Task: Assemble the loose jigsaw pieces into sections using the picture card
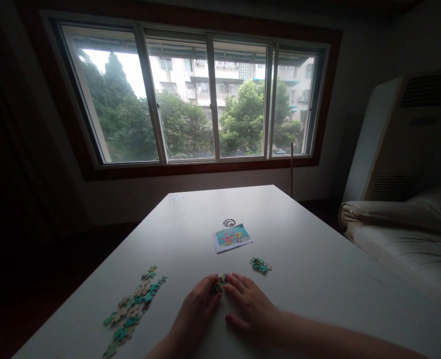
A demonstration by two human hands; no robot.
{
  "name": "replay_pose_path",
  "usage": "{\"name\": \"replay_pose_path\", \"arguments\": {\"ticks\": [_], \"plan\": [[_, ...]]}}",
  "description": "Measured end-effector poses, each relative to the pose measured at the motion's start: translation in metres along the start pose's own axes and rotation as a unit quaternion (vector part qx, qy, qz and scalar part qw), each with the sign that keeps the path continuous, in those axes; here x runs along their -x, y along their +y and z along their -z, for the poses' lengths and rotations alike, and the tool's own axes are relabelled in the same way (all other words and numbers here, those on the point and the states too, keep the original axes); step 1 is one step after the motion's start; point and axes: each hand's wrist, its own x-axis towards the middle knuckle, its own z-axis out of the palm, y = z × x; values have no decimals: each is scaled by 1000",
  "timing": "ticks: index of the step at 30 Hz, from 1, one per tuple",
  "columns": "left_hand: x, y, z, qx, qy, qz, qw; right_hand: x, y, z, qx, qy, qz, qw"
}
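Observation:
A small cluster of jigsaw puzzle pieces (220,283), dark with green and yellow bits, lies on the white table between my two hands. My left hand (199,305) grips its left side, fingers bent over the edge and thumb in front. From the right, the fingertips of my right hand (251,303) press against the cluster, with the thumb lying lower on the tabletop. Fingers hide part of the pieces, so how they join cannot be made out. Just beyond my right hand sits a little pile of green and tan puzzle pieces (260,265).
A long heap of loose puzzle pieces (132,310) spreads over the left of the table (190,224). Farther back lie a cartoon picture sheet (232,238) and a round black-and-white item (229,223). A sofa (400,239) stands to the right, windows (185,99) ahead.

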Motion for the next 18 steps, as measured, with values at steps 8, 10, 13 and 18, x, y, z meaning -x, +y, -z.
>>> {"name": "replay_pose_path", "arguments": {"ticks": [8, 10, 13, 18], "plan": [[11, -24, -13, -158, 30, -79, 984, 0, -2, 1, 5, 10, -2, 1000], [11, -32, -12, -190, 30, -76, 978, 0, -2, 2, 6, 10, -6, 1000], [8, -39, -7, -217, 13, -49, 975, 0, 0, 1, 9, -1, -7, 1000], [-3, -44, 9, -249, -29, 2, 968, 0, 3, -1, 10, -15, -8, 1000]]}}
